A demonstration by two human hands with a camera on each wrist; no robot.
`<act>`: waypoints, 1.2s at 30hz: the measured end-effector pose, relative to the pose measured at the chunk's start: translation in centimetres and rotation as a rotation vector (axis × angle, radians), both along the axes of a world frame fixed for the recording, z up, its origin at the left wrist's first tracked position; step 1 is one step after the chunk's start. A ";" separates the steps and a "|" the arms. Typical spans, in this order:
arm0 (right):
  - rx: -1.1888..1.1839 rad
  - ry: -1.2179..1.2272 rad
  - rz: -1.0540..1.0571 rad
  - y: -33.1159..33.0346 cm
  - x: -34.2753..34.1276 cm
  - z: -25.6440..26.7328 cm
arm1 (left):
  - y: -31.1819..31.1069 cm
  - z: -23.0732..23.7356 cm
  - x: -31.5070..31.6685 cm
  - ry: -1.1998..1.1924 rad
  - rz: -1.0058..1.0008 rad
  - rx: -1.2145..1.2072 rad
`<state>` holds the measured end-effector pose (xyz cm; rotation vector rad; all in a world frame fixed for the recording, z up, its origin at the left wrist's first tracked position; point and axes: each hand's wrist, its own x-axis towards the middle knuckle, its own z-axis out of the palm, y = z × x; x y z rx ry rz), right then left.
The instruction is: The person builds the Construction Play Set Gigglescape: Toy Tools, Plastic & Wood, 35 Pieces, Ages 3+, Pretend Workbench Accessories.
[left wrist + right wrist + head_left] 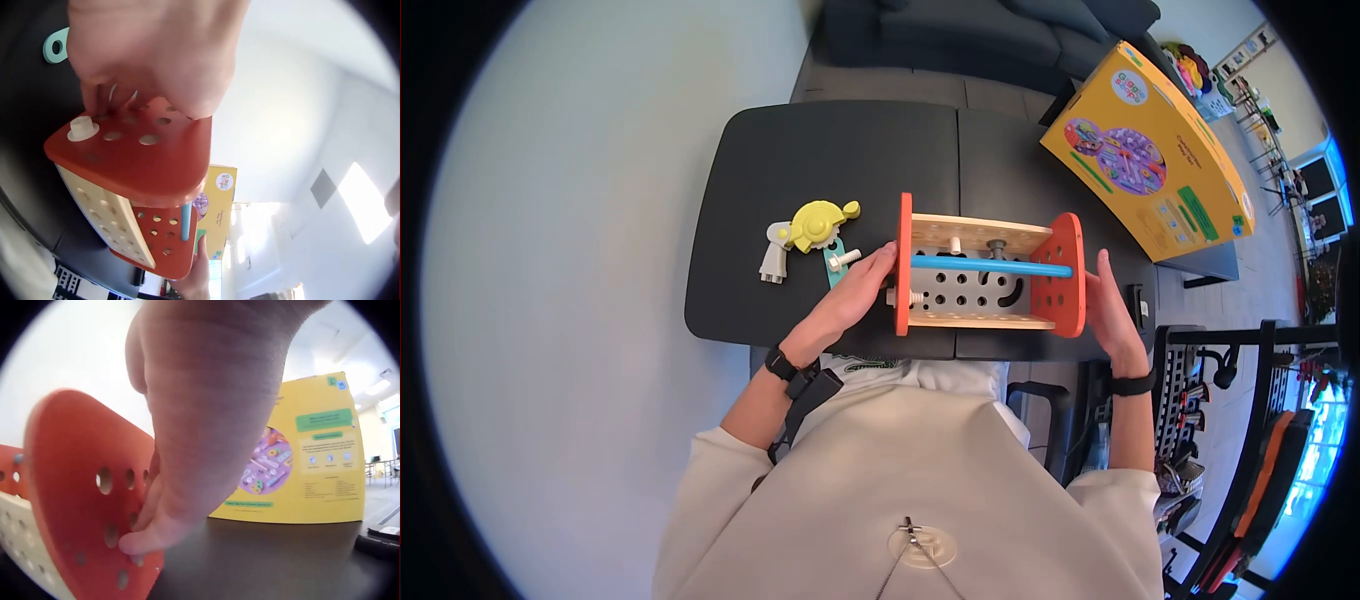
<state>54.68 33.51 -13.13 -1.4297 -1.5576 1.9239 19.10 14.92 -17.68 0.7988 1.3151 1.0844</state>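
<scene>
A toy toolbox [990, 322] with red end panels, pale wooden slats and a blue bar handle [990, 266] stands on the dark table in the head view. My left hand [855, 295] rests its fingers on the left red panel [144, 156], beside a cream bolt [82, 127] set in one of the holes. Against the right red panel [94, 487] lies my right hand [200, 425], fingers extended over its holes. Inside the toolbox, a wooden peg [956, 244] and a grey bolt [997, 248] show near the far slat.
Left of the toolbox lie yellow toy pieces [815, 225], a pale grey piece [775, 255] and a turquoise strip [834, 262] with a white bolt [844, 260]. A large yellow box [1150, 150] stands at the table's back right. A small black object [1137, 305] sits near the right edge.
</scene>
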 end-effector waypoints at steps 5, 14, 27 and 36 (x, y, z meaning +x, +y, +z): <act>0.064 0.235 -0.014 -1.0 -1.0 2.4 | -0.5 1.3 0.0 -0.079 0.186 0.084; 0.387 0.297 -0.150 -2.6 -2.4 2.3 | -1.6 4.6 1.9 -0.139 0.219 0.344; 0.427 0.216 -0.170 -5.2 -4.0 -4.2 | -3.9 -1.4 2.8 0.022 0.189 0.374; 0.621 0.065 -0.151 -5.1 -3.3 -4.9 | -4.2 -2.4 -1.7 0.997 0.372 0.287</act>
